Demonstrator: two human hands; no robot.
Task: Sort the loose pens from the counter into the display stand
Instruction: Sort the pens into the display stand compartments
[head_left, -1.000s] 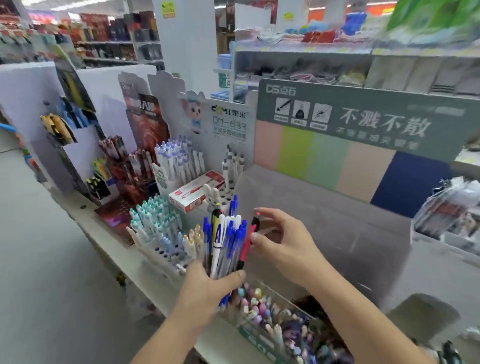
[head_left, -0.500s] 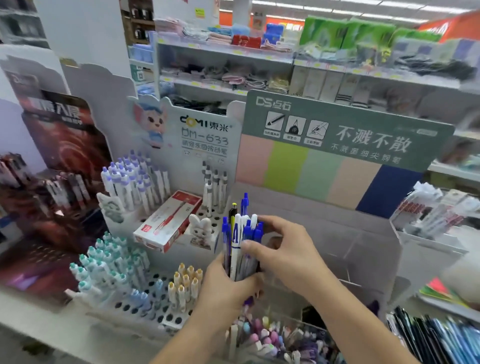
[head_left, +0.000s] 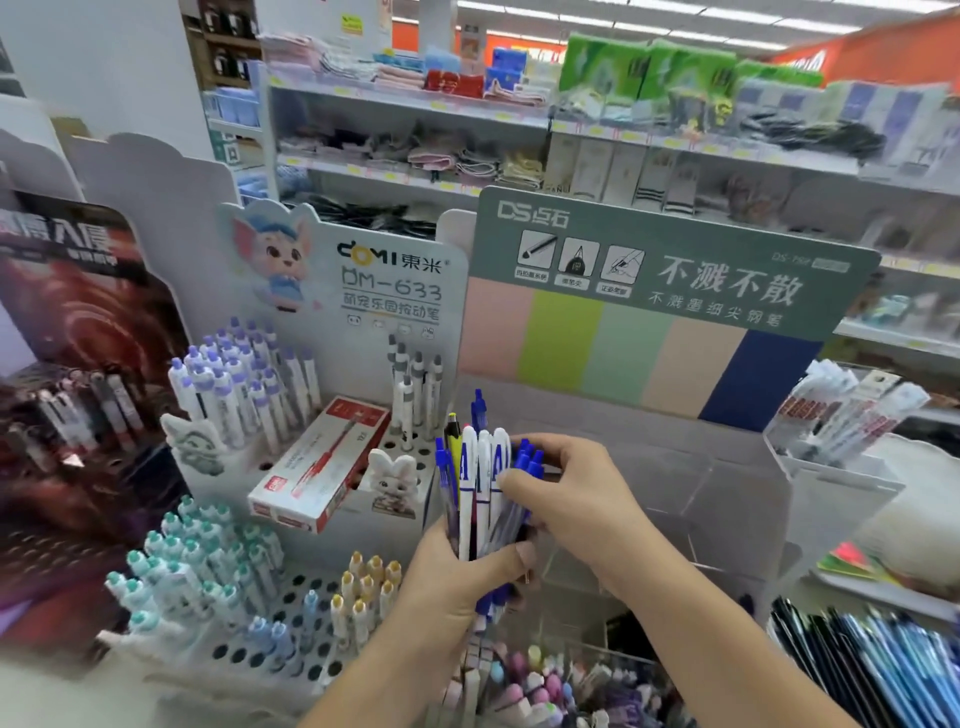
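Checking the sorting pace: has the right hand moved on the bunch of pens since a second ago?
Yes. The right hand has closed onto the bunch of pens that the left hand holds; earlier it pinched a red pen beside the bunch.

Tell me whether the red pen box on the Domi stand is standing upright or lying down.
Lying down, tilted. The red pen box rests on its long side across the stand's upper tier, one end higher near the grey-capped pens.

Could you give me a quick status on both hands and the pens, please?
Left hand grips the pen bundle upright. Right hand pinches pens at the bundle's top. Red pen box lies across the white stand's holes.
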